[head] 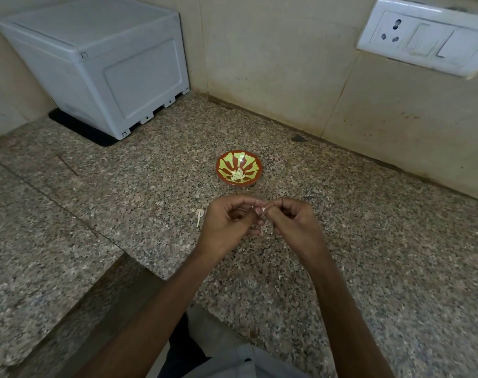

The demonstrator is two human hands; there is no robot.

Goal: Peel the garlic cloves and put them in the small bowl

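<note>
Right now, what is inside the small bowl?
A small heap of pale peeled garlic cloves lies at the bottom of the small bowl. Their number is too small to tell, and the heap covers the bowl's centre beneath it.

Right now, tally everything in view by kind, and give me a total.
Small bowl: 1
Hands: 2, left hand and right hand
Garlic clove pinched between them: 1
Grey box: 1
Socket plate: 1
Peeled cloves in the bowl: a pile, too small to count
Total counted: 6
</note>
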